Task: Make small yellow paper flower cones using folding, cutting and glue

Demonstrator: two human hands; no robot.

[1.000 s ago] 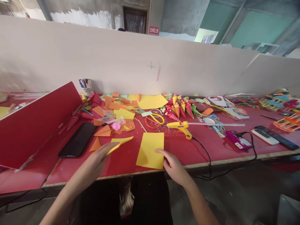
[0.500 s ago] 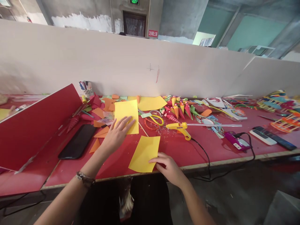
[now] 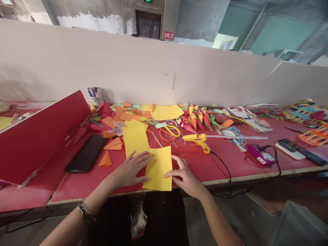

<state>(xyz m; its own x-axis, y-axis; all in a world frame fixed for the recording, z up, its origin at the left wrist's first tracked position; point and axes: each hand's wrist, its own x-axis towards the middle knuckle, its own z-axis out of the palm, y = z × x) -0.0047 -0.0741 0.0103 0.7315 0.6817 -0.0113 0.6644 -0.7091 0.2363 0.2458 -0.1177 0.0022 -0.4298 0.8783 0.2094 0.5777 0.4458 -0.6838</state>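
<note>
Left grip (image 3: 130,169): spread wide, palm down, its fingers laid over the left part of the near yellow sheet; how firmly they press I cannot tell.
Right grip (image 3: 186,176): fingers loosely apart at the same sheet's right edge, one fingertip over the paper; whether it pinches the edge cannot be told.
Near yellow sheet (image 3: 161,167): on the red surface (image 3: 201,164), between the two hands, its lower edge close to the front edge.
Far yellow sheet (image 3: 135,136): just beyond the left hand, its lower right corner meeting the near sheet's upper left; touching or overlapping is hidden.
Sheet step: seems to be steadying and squaring the near sheet, with neither lifted nor folded yet.
Next hand move: would call for a clear hold on one edge, the other palm keeping the paper flat so that it does not skid or crease.
Yellow glue gun (image 3: 197,137): lying right of the sheets, well apart from the left hand.
Yellow-handled scissors (image 3: 173,130): beyond the near sheet, touched by neither hand.
</note>
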